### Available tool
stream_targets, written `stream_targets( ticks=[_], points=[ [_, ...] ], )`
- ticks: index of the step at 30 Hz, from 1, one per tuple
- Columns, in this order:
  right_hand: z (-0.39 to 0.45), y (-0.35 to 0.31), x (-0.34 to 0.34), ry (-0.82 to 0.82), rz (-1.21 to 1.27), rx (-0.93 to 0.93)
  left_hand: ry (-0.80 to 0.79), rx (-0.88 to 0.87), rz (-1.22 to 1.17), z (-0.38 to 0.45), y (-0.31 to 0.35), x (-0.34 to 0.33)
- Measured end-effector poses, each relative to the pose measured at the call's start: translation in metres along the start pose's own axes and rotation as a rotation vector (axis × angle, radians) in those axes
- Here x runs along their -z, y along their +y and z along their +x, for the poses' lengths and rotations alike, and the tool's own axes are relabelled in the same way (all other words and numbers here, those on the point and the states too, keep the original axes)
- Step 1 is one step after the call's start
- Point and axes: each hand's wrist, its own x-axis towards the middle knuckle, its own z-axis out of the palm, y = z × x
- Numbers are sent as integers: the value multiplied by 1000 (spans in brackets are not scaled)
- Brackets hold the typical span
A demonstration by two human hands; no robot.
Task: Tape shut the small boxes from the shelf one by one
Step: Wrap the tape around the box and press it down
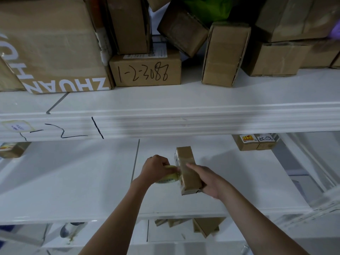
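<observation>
**Small box held over the shelf while tape goes on**

A white shelf point(184, 115) fills the view, its upper board well above both hands. On that board stand cardboard boxes: a large box point(53, 46) with white letters far up and to the left of the left hand, a box with a handwritten number point(145, 70) straight above the hands, and an upright box point(224, 54) above and to the right of the right hand. The middle board point(73, 181) lies under and behind the hands. A labelled box point(254, 142) sits at its back, up and to the right of the right hand, and another small box point(12, 149) is far to the left of the left hand.

The small box point(187, 170) is in the right hand point(207, 181), which grips it from the right side with the fingers curled round its near end and the thumb laid along its top. The box points away from the person.

The left hand point(156, 167) is closed round a roll of tape point(168, 174), held just left of the box, touching its left edge.
</observation>
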Motion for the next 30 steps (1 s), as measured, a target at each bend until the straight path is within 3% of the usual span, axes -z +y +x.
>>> stream_targets(
  ticks=[4, 9, 17, 22, 30],
  points=[
    [4, -2, -8, 111, -204, 14, 9, -15, 107, 0, 9, -5],
    [14, 2, -2, 229, -207, 19, -39, -64, 157, -1, 18, -4],
    [15, -2, 9, 287, -242, -10, -195, -53, -87, -5, 11, 11],
    [10, -3, 20, 234, -225, -46, -296, -35, -183, -5, 1, 27],
    [10, 8, 24, 184, -163, -57, -299, -26, -96, -4, 0, 26]
  ],
)
